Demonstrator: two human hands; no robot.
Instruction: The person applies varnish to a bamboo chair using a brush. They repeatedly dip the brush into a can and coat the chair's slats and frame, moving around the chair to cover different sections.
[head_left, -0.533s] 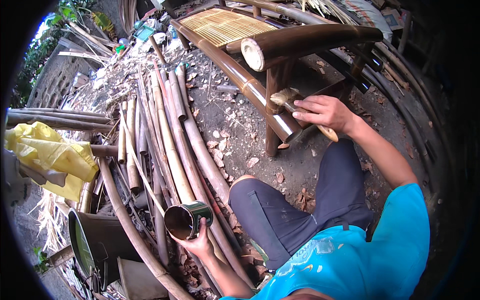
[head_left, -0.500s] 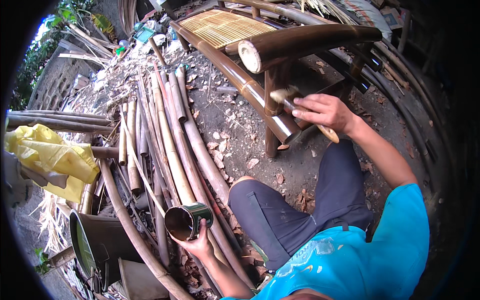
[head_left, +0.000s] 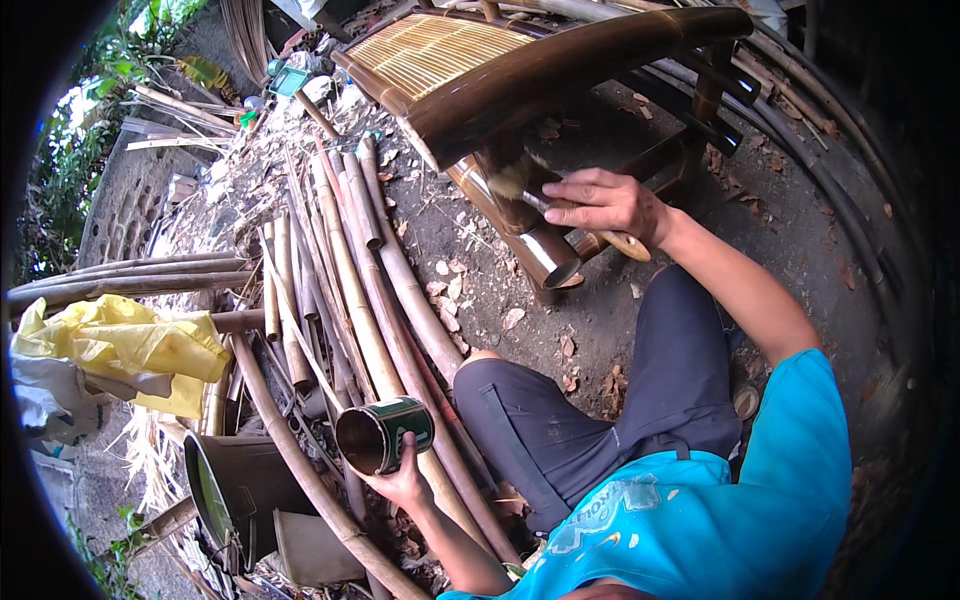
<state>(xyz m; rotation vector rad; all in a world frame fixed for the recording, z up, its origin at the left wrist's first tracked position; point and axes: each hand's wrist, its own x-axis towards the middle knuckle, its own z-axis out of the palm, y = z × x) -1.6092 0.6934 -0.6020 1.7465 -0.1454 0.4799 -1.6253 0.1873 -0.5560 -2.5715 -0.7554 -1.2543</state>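
The person sits on the dirt with knees drawn up, working on a bamboo chair (head_left: 560, 90) that stands at the far side. The right hand (head_left: 610, 205) is closed around the pale wooden handle of a brush (head_left: 560, 200), fingers curled together over it, and the bristle end is blurred against the chair's dark, glossy bamboo frame just below the thick armrest. The left hand (head_left: 405, 480) is lower and nearer, on the left, cupping a green tin can (head_left: 385, 435) from underneath; the fingers wrap the can's body, and its open mouth tips toward the left, dark inside. The can hangs over a bundle of long bamboo poles (head_left: 360, 280) lying on the ground, running from near to far. Further left, a crumpled yellow plastic sheet (head_left: 120, 345) lies over more poles. Dry leaves and chips litter the soil around the chair legs.
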